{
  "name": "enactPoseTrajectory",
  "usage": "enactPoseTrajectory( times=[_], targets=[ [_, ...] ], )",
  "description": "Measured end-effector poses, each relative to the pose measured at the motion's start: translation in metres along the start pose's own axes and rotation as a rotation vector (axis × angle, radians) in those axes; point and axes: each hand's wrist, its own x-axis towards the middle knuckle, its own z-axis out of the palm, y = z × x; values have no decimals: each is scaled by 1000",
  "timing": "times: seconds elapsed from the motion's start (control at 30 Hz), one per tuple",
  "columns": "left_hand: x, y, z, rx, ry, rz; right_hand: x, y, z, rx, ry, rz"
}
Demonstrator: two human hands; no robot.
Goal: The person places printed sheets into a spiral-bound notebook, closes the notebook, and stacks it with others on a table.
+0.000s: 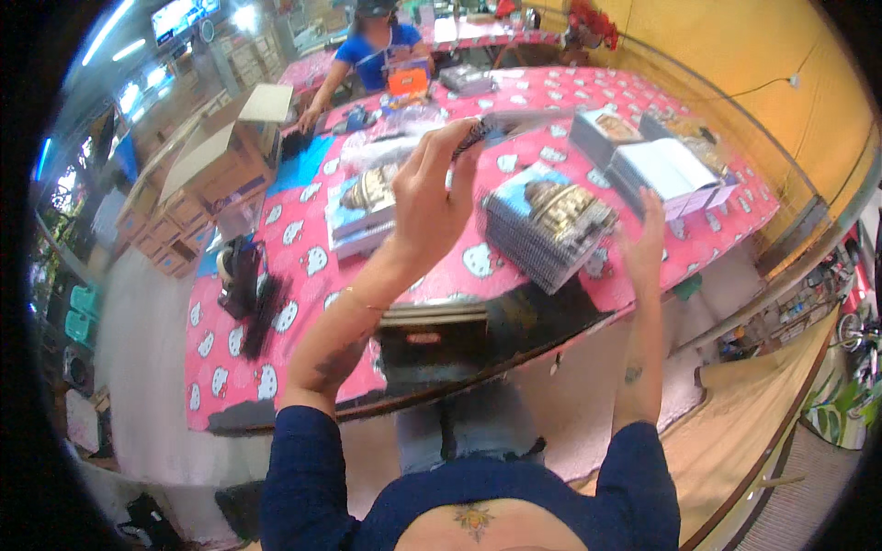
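My left hand (434,197) is raised above the table, its fingers and thumb closed on the edge of a thin spiral-bound notebook (528,119). The notebook is tilted nearly edge-on and smeared by motion. Below it and to the right stands a stack of spiral-bound notebooks (551,216) with a domed building on the cover. Fingers stretched out, my right hand (646,241) is just right of that stack, partly blurred; whether it touches the stack, I cannot tell. Left of centre, partly behind my left hand, lies another notebook stack (354,216) with a similar cover.
A white-topped stack (666,165) and a notebook stack (597,133) stand at the right on the pink patterned tablecloth (294,308). A black tape dispenser (241,275) is at the left. Cardboard boxes (216,151) rise beyond it. A person in blue (377,50) works across the table.
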Motion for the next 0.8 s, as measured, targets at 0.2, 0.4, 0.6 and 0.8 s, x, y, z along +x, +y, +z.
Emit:
enactPoseTrajectory(
  times=[0.2, 0.4, 0.6, 0.8],
  targets=[
    [45, 4, 79, -477, -83, -669, 2, -75, -23, 163, -148, 41],
    [-10, -65, 156, -147, -447, -313, 3, -45, 15, 964, 50, 404],
    [-78, -77, 182, 279, -798, -529, -42, -19, 42, -46, 26, -42],
    [-57, -129, 91, 165, -416, -398, -59, -23, 59, -136, -284, -244]
  ],
)
